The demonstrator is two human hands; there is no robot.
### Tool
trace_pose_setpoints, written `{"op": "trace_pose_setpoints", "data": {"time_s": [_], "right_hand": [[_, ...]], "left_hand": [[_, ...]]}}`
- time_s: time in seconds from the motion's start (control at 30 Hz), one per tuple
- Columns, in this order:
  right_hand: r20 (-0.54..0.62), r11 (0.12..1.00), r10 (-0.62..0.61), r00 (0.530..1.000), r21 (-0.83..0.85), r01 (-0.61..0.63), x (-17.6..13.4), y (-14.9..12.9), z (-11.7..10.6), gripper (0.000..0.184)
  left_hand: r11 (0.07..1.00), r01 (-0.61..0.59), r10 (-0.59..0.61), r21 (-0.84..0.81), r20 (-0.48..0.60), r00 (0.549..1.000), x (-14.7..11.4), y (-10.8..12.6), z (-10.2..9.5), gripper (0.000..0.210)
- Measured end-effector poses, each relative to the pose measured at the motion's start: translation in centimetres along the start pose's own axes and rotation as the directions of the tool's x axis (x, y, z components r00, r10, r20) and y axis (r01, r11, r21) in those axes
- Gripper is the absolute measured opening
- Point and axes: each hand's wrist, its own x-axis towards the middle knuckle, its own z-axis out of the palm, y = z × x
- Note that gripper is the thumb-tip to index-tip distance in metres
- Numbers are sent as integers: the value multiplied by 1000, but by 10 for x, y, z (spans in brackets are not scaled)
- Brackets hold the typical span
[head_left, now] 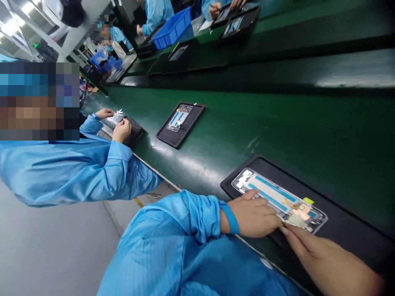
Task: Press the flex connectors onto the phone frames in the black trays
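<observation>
An opened smartphone (pixel 273 193) with blue strips, a yellow tab and exposed circuitry lies on a black tray (pixel 348 222). Over its near edge reaches my left hand (pixel 254 213), its outer fingers resting by the phone and its forefinger bent down to my right hand's fingertips. My right hand (pixel 327 255) is pinched closed there, at the phone's lower near side. Whatever small piece the fingertips hold is too small and hidden to make out. A blue band (pixel 231 218) circles my left wrist.
Farther left on the green bench (pixel 216 123), a second black tray (pixel 177 137) carries another opened phone (pixel 180 118). A co-worker in blue (pixel 68 172) handles a white piece over a dark tray. A blue bin (pixel 173 28) and other workers are across the bench.
</observation>
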Motion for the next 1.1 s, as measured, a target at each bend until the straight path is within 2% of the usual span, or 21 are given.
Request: {"op": "trace_pose_setpoints", "data": {"time_s": [0.1, 0.2, 0.27, 0.33, 0.37, 0.43, 0.5, 0.6, 0.7, 0.77, 0.83, 0.93, 1.0, 1.1], "right_hand": [[-11, 984, 180, 984, -4, -180, 0, -17, -9, 22], [-21, 926, 371, 928, 76, -369, -7, -43, -15, 26], [52, 842, 480, 875, 251, -477, -13, -60, -16, 27], [130, 673, 572, 810, 490, -554, -14, -73, -17, 25], [159, 586, 593, 790, 588, -558, -13, -77, -18, 22], [170, 490, 605, 778, 691, -532, -11, -79, -20, 19], [141, 451, 622, 770, 740, -499, -11, -75, -21, 18], [-15, 429, 693, 721, 812, -396, -15, -65, -21, 24], [-245, 460, 736, 631, 865, -200, -19, -55, -22, 37], [-383, 522, 732, 564, 847, -101, -20, -50, -23, 45], [-527, 630, 690, 496, 775, -53, -20, -48, -20, 46], [-749, 817, 529, 400, 577, 0, -18, -45, -10, 38], [-848, 897, 387, 363, 437, 66, -15, -42, -1, 32], [-906, 947, 210, 368, 283, 154, -10, -36, 9, 25]], "left_hand": [[999, -32, 31, -14, -51, 998, 5, -1, 5, 33], [996, -81, 80, -40, -17, 997, 8, -3, 5, 27], [990, -133, 133, -51, -8, 991, 9, -7, 1, 23], [976, -204, 199, -78, -63, 978, 13, -13, -2, 20], [967, -240, 229, -84, -119, 966, 17, -16, -3, 20], [952, -296, 272, -80, -230, 934, 25, -20, -2, 19], [946, -319, 286, -62, -307, 908, 30, -20, 0, 16], [954, -299, 279, -15, -317, 907, 32, -14, 5, 13], [965, -261, 261, 36, -256, 931, 35, -11, 10, 13], [969, -241, 247, 53, -228, 942, 36, -10, 12, 13], [972, -226, 233, 56, -217, 948, 38, -10, 13, 14], [978, -200, 207, 57, -176, 962, 39, -8, 11, 17], [981, -187, 193, 59, -141, 971, 39, -7, 10, 18], [981, -182, 189, 67, -123, 974, 41, -6, 8, 19]]}}
